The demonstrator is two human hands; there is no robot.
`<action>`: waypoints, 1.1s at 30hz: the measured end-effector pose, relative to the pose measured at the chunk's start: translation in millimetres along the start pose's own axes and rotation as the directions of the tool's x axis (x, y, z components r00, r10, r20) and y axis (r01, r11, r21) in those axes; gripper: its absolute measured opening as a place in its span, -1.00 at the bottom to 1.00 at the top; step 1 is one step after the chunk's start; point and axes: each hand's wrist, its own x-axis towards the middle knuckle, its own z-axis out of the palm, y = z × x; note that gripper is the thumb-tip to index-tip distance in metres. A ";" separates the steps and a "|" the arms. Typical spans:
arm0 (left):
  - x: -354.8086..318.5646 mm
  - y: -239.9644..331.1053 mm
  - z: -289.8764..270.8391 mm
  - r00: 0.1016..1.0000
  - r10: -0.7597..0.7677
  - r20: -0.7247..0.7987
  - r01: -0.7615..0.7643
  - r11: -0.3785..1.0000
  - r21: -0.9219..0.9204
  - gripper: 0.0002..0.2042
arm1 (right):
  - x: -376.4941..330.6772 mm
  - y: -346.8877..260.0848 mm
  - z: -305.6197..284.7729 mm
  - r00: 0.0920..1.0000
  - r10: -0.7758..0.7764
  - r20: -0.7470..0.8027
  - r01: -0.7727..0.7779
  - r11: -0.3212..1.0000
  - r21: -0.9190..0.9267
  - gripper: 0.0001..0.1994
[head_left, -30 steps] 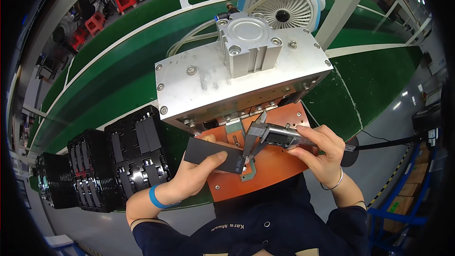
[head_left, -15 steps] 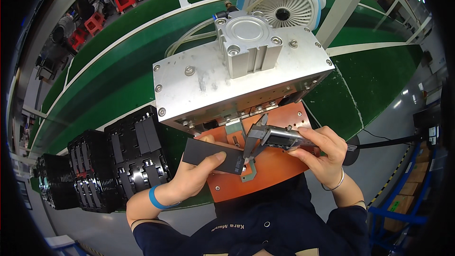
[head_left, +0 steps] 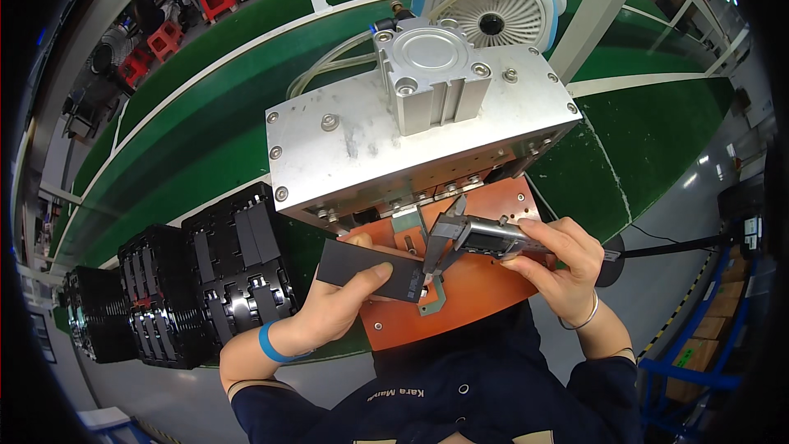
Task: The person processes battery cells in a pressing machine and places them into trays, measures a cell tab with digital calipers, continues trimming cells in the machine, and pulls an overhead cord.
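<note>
Two hands: left hand [head_left: 333, 304] grips one dark plate [head_left: 370, 270]; right hand [head_left: 559, 267], one caliper [head_left: 481, 237].

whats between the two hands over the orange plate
In the head view, the caliper bridges them: the right hand holds its body, and its jaws meet the end of the flat dark part held by the left hand.

The hall is bright and evenly lit from overhead, so shadows stay soft; the darkest falls under the aluminium press block [head_left: 419, 144] onto the orange base plate [head_left: 472, 296]. Pale glare lies on the block's top and on the grey floor at the right. The middle is sharp. Straight lines bow toward the rim, where a black vignette closes in and detail smears.
</note>
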 end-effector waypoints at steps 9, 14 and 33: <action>0.9 0.8 -1.2 0.999 0.026 0.035 -0.026 1.000 0.004 -0.84 | -0.5 1.7 1.8 1.000 0.006 0.000 -0.006 1.000 0.006 -0.58; 1.1 -0.2 -1.5 0.999 0.022 0.038 -0.022 1.000 0.012 -0.84 | -0.4 1.7 2.0 1.000 0.018 0.005 -0.018 1.000 0.002 -0.58; 1.6 -0.5 -1.4 0.999 0.034 0.022 -0.035 0.998 0.044 -0.86 | 0.3 1.3 0.7 1.000 0.007 0.000 -0.007 1.000 0.002 -0.57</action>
